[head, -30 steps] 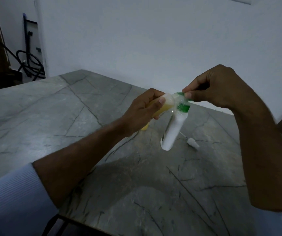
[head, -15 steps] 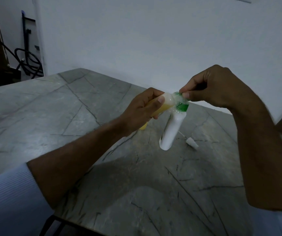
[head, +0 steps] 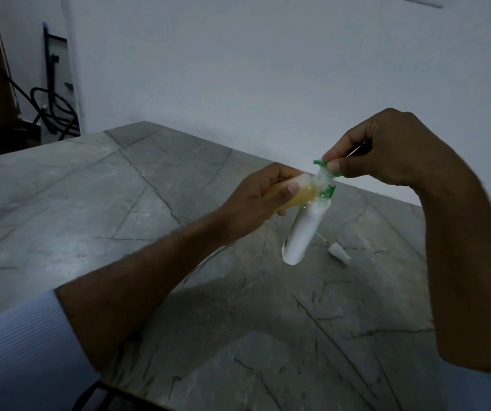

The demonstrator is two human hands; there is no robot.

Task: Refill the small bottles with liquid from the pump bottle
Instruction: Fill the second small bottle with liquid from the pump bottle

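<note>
Right hand (head: 392, 152): thumb and forefinger pinch a green-edged strip of clear plastic wrap (head: 324, 173), other fingers curled in. The wrap stretches down and left to the neck of the white bottle. Left hand (head: 256, 200): fingers and thumb curled round one small bottle (head: 291, 194), translucent, yellow liquid inside, held on its side with its pale end toward the wrap. Both hands are raised above the table, near its middle.

One white bottle (head: 303, 232), smooth opaque plastic, tall rounded cylinder, tilted, green band at the neck where the wrap clings; whether its base touches the table I cannot tell. One small white cap (head: 339, 253), cone-shaped, lies on the table just right of the white bottle, with a thin tube (head: 321, 237) running from it toward the bottle.

One table (head: 120, 203), grey stone with dark veins, matte. Two pale blue ribbed sleeves (head: 16, 351), pushed up. White wall (head: 268, 69) behind; black cables (head: 51, 111) coiled far left.
</note>
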